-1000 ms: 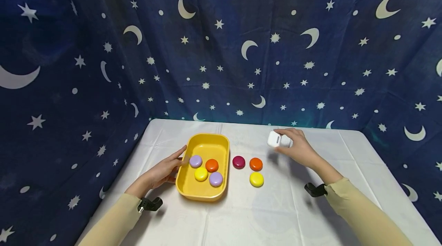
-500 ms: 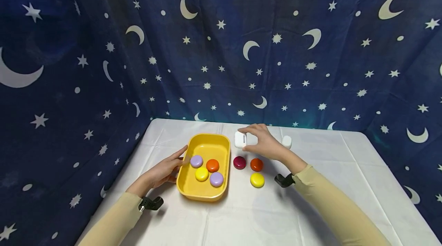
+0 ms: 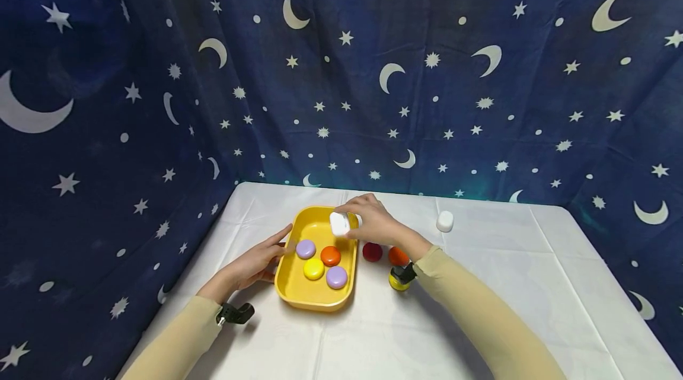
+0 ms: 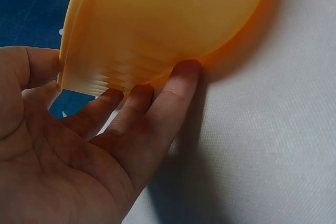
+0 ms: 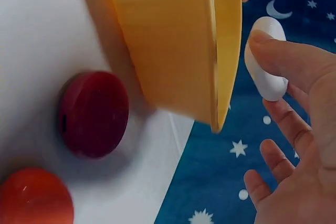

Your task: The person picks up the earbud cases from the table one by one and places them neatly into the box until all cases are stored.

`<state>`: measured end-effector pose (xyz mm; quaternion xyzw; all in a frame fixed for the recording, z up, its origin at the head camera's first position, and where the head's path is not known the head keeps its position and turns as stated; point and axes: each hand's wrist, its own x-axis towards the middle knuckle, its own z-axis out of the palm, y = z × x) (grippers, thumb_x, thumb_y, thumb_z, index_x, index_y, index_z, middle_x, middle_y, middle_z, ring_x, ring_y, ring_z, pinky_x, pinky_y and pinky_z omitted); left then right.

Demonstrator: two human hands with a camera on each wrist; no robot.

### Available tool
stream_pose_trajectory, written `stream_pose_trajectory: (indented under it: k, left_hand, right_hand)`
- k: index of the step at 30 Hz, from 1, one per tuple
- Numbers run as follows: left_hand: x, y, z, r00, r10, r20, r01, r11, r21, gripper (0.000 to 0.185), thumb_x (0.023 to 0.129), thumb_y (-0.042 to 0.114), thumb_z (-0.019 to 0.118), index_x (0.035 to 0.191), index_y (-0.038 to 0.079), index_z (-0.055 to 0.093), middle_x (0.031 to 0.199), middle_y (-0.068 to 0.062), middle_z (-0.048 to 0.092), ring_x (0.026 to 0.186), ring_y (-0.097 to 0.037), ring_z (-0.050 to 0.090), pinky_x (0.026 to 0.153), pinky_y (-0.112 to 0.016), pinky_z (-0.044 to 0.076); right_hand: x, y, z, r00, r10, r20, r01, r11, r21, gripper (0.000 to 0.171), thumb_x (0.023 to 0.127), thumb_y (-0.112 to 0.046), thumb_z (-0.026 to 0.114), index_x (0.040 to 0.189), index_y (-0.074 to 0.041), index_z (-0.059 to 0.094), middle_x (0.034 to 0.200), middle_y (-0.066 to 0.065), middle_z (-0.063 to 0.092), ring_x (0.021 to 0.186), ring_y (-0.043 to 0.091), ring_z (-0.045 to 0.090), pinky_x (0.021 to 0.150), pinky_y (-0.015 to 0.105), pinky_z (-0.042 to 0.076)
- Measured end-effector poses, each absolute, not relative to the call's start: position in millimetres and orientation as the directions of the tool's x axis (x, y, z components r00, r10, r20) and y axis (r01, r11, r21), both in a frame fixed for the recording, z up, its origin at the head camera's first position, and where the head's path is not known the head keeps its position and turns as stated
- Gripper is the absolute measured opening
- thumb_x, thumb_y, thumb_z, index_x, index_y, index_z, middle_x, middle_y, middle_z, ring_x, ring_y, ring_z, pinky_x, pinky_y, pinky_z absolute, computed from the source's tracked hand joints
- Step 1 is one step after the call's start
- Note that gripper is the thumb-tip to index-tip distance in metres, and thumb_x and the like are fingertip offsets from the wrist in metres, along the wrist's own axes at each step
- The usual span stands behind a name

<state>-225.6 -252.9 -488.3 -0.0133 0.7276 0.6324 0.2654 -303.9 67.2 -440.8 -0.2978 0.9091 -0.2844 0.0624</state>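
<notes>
White case (image 3: 339,223) pinched in right hand (image 3: 373,223) fingers; left hand (image 3: 255,262) fingers seemingly straight against tray (image 3: 316,302).

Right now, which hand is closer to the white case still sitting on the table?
Right. The right hand hovers over the yellow tray, left of the white case; the left hand touches the tray's far side.

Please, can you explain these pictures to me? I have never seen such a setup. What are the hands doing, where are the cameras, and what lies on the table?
A person works with bare hands. One camera is on the head; one is strapped to each wrist. On the white table stands a yellow tray with two purple, one orange and one yellow round case inside. The left hand rests straight fingers against the tray's side. The right hand pinches a white earbud case above the tray. Beside the tray lie a dark red case, an orange one and a yellow one; another white case stands farther right.
</notes>
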Motion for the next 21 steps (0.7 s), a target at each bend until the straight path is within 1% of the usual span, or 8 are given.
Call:
stream_pose_trajectory:
  k: [3,5,12,15,21]
  left_hand:
    - [-226.3,-253.2,-489.3,-0.860,0.310,-0.405,-0.358,0.197,0.913,0.069,0.105,0.026,0.054,0.164,0.039,0.021,0.160,-0.020,0.032,0.112,-0.030,0.062,0.081,-0.046,0.060]
    - [-226.6,-253.5,-490.2,-0.860,0.310,-0.406,-0.360,0.196,0.912,0.069,0.105,0.027,0.054,0.164,0.040,0.022,0.159,-0.021,0.034,0.111,-0.030,0.062,0.081,-0.046,0.060]
    - [-226.9,-253.2,-491.1,-0.861,0.303,-0.409,-0.362,0.200,0.910,0.068,0.104,0.027,0.054,0.163,0.040,0.023,0.159,-0.019,0.033,0.110,-0.029,0.063,0.079,-0.045,0.060]
    - [-227.1,-253.2,-491.2,-0.862,0.301,-0.409,-0.364,0.197,0.911,0.068,0.104,0.027,0.055,0.163,0.040,0.024,0.158,-0.019,0.035,0.109,-0.029,0.063,0.078,-0.044,0.060]
    - [-227.1,-253.3,-491.4,-0.861,0.307,-0.405,-0.358,0.197,0.913,0.069,0.104,0.026,0.055,0.163,0.040,0.023,0.160,-0.020,0.033,0.108,-0.029,0.064,0.078,-0.044,0.060]
  right_hand:
    - [-307.8,59.1,-443.1,-0.781,-0.622,0.062,-0.566,0.662,-0.491,0.060,0.083,-0.027,0.085,0.139,-0.031,0.065,0.137,-0.003,0.059,0.133,0.025,0.036,0.110,0.049,0.033]
    - [-310.6,55.3,-445.5,-0.773,-0.633,0.054,-0.582,0.672,-0.457,0.060,0.083,-0.027,0.085,0.139,-0.031,0.065,0.136,-0.003,0.060,0.133,0.025,0.037,0.111,0.048,0.033]
    - [-315.4,47.0,-450.3,-0.772,-0.636,-0.001,-0.592,0.718,-0.365,0.060,0.081,-0.029,0.086,0.138,-0.031,0.066,0.135,-0.002,0.060,0.133,0.027,0.037,0.112,0.048,0.031]
    - [-315.5,45.3,-450.5,-0.771,-0.637,-0.021,-0.593,0.729,-0.342,0.059,0.082,-0.031,0.085,0.138,-0.031,0.066,0.136,-0.001,0.060,0.132,0.027,0.038,0.112,0.048,0.031]
    - [-314.4,45.0,-449.7,-0.774,-0.631,-0.050,-0.587,0.745,-0.316,0.058,0.081,-0.034,0.085,0.136,-0.031,0.067,0.134,-0.002,0.061,0.129,0.026,0.039,0.109,0.046,0.033]
